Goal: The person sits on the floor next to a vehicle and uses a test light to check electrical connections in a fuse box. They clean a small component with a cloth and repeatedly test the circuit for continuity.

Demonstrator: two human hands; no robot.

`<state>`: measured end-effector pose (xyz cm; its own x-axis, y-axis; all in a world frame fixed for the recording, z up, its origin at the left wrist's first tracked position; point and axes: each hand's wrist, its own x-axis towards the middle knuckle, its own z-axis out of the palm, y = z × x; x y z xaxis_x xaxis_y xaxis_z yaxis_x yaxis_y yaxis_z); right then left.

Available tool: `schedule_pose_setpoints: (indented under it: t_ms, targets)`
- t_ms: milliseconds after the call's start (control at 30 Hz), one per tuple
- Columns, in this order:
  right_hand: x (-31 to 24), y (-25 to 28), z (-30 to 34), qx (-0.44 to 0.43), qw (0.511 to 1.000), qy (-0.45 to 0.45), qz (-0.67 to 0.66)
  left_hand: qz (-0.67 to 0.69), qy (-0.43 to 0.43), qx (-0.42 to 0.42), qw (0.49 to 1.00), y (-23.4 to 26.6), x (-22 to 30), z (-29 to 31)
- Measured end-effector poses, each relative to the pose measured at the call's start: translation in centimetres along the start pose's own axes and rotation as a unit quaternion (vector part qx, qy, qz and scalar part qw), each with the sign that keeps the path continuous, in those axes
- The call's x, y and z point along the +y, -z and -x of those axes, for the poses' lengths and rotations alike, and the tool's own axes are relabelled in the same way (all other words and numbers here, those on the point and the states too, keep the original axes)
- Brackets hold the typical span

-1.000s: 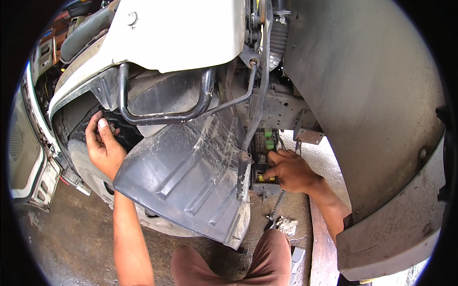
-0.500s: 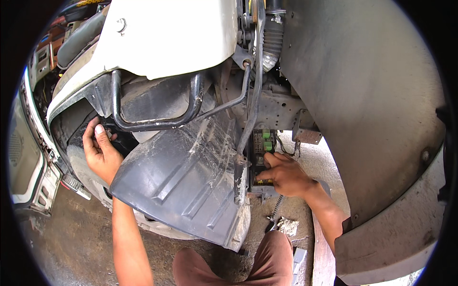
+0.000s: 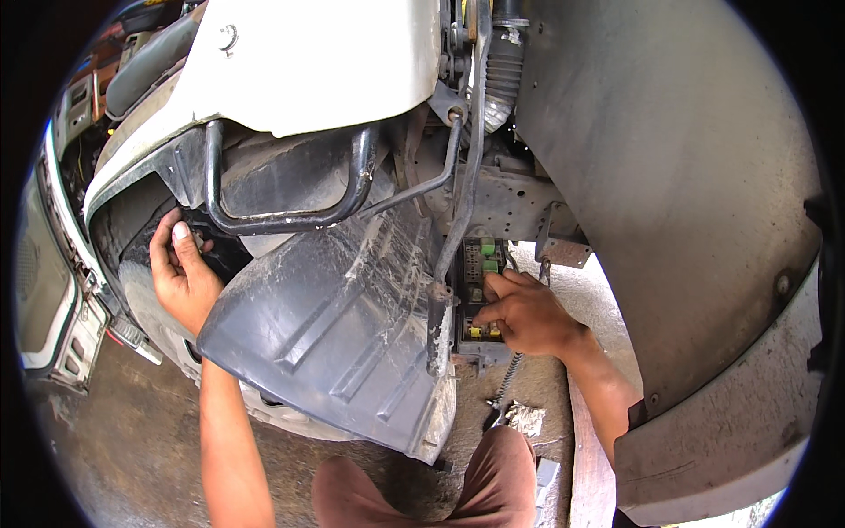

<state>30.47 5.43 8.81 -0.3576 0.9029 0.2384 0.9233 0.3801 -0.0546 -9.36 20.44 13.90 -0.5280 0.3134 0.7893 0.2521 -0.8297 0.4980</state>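
Fuse box: an open black box (image 3: 466, 310) of fuses and relays, directly under and just left of the right hand's fingers, partly covered by them.
Long axis of the box: runs from the far end toward the person's knees – roughly across the line of the right fingers, which come in from its right side.
Facing: its open, socketed face is turned up toward the head camera.
Far end: green blocks (image 3: 490, 267), just beyond the right fingers.
Near end: yellow pieces (image 3: 476, 333), just on the knee side of the right fingertips.
Right hand: the hand (image 3: 528, 317) points left, fingers bent and a little spread over the box; whether they pinch a piece, I cannot tell.
Left hand: the hand (image 3: 187, 282) points away from the person, fingers curled near the raised thumb; whether anything is held between them cannot be told.
Beside the left fingers: a tyre (image 3: 145, 295) to the near left, a black tubular step (image 3: 290, 222) to the right.
Between the two hands: a scuffed dark mudguard (image 3: 334, 334).
Below the right fingers: a coiled cable (image 3: 507, 380) – nearer the knees.
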Motion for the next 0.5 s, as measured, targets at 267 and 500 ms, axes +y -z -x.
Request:
schedule_pose_setpoints:
  t_ms: [267,500]
  targets:
    - [-0.26,-0.43,-0.45,-0.007,0.999,0.013,0.039,-0.026,0.007,-0.007,1.0,0.34,-0.48,-0.13]
    - [-0.23,0.08,-1.03,-0.061,0.998,0.007,0.027,-0.005,0.001,-0.002,1.0,0.13,-0.51,-0.09]
